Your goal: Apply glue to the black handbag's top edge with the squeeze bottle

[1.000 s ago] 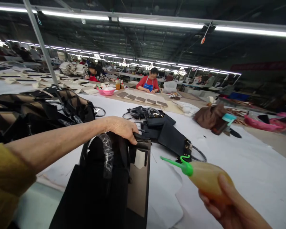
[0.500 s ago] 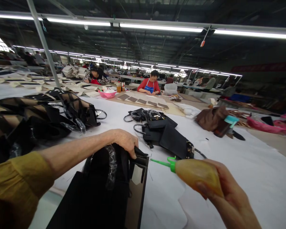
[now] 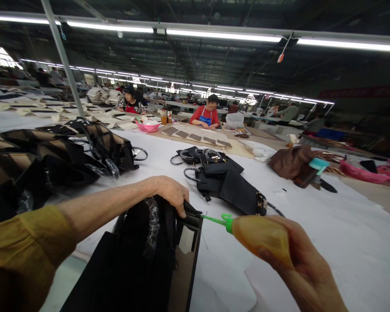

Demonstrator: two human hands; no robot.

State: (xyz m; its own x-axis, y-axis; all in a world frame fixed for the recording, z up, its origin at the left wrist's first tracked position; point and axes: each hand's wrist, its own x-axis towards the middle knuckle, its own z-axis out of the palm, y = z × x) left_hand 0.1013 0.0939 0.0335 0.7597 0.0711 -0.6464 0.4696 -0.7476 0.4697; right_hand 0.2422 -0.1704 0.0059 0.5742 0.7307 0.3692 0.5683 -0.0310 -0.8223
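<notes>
My left hand (image 3: 172,193) grips the top edge of a black handbag (image 3: 126,264), thumb pressed on its corner and the other fingers mostly hidden behind. The bag's handle (image 3: 152,227) is wrapped in clear plastic, and its tan inner side shows along the right. In my right hand (image 3: 295,242) is a squeeze bottle (image 3: 261,236) of amber liquid, lying nearly level. Its thin green nozzle (image 3: 214,220) points left, the tip at the bag's upper corner beside my left thumb; whether it touches I cannot tell.
Black bag pieces with handles (image 3: 238,193) lie beyond the bottle. Several black bags (image 3: 65,156) crowd the left. A brown bundle (image 3: 290,162) and a dark bottle with a turquoise top (image 3: 318,164) stand right. Across the table sits a person in red (image 3: 206,115).
My right hand has brought the squeeze bottle left, so its nozzle tip now reaches the bag's corner. My left hand keeps its grip on the edge.
</notes>
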